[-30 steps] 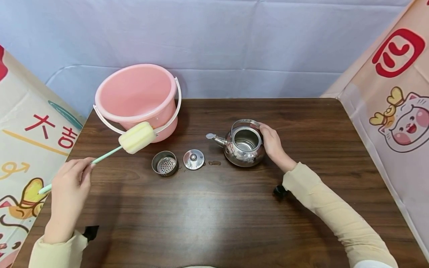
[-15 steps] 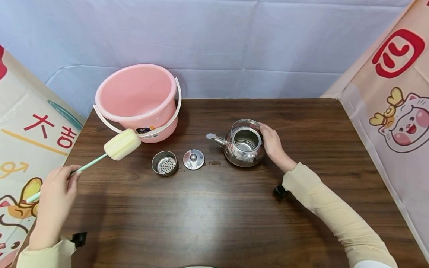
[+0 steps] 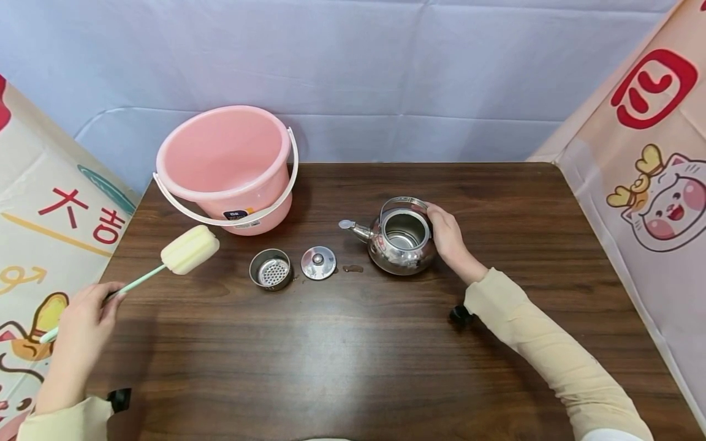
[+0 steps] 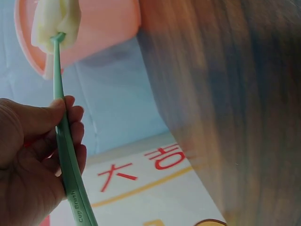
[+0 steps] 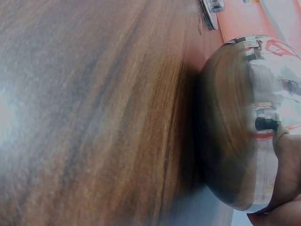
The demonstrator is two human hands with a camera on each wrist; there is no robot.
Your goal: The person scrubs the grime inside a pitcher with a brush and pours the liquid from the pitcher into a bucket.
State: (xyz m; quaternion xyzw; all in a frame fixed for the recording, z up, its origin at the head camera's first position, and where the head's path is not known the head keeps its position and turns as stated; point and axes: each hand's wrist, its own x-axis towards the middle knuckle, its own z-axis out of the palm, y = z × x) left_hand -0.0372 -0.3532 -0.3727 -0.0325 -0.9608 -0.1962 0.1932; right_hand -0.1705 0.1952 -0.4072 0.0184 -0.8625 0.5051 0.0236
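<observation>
A green cup brush (image 3: 190, 250) with a pale yellow sponge head is in my left hand (image 3: 83, 327). In the left wrist view the thumb and fingers wrap its handle (image 4: 70, 155). The sponge hangs in the air in front of the pink bucket. My right hand (image 3: 449, 242) rests against the right side of a shiny steel teapot (image 3: 401, 254), fingers fairly straight beside the handle's base. The teapot stands upright and lidless, spout to the left. In the right wrist view, part of the hand (image 5: 289, 165) touches its rounded body (image 5: 235, 127).
A pink bucket (image 3: 265, 199) with a white handle stands at the back left of the wooden table (image 3: 342, 355). Between it and the teapot lie a round metal strainer (image 3: 273, 271) and the steel lid (image 3: 318, 263). A small wet spot (image 3: 353, 268) is beside the lid.
My left hand has moved left and toward me with the cup brush, so the sponge has left the bucket's front. My right hand and the teapot stay in place.
</observation>
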